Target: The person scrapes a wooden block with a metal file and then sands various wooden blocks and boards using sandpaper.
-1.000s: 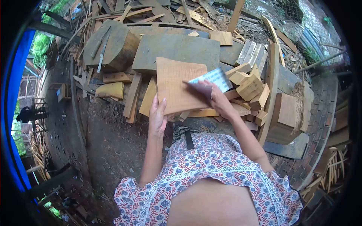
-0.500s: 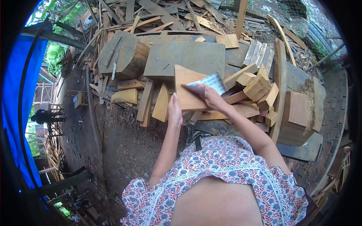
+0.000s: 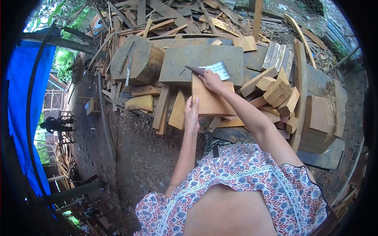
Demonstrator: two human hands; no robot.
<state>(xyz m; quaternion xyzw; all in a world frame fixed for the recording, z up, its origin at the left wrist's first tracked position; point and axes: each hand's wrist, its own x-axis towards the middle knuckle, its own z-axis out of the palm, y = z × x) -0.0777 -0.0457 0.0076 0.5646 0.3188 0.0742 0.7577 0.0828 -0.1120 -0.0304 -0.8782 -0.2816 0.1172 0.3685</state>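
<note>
A smooth, light brown wooden board (image 3: 210, 101) is held up in front of me. My left hand (image 3: 191, 115) is closed on its lower left edge, thumb on the face. Pressed against the top of the board, my right hand (image 3: 213, 82) grips a sheet of sandpaper (image 3: 219, 70). The sheet's printed white backing shows to the right of the fingers, and its dark brown side curls up on the left. Behind the board stands a large grey-topped wooden block (image 3: 201, 59) with a nail-like piece of metal on it.
Several cut wood blocks (image 3: 277, 92) are heaped to the right. Another large block (image 3: 136, 59) at the left carries a chisel-like tool and a thin blade. Scrap wood (image 3: 169, 19) piles up at the back. A blue tarp (image 3: 27, 110) hangs far left, near a distant person (image 3: 57, 124).
My right hand has slid with the sandpaper up toward the board's top edge. The board's upper edge now sits lower against the block, and the whole view has shifted slightly.
</note>
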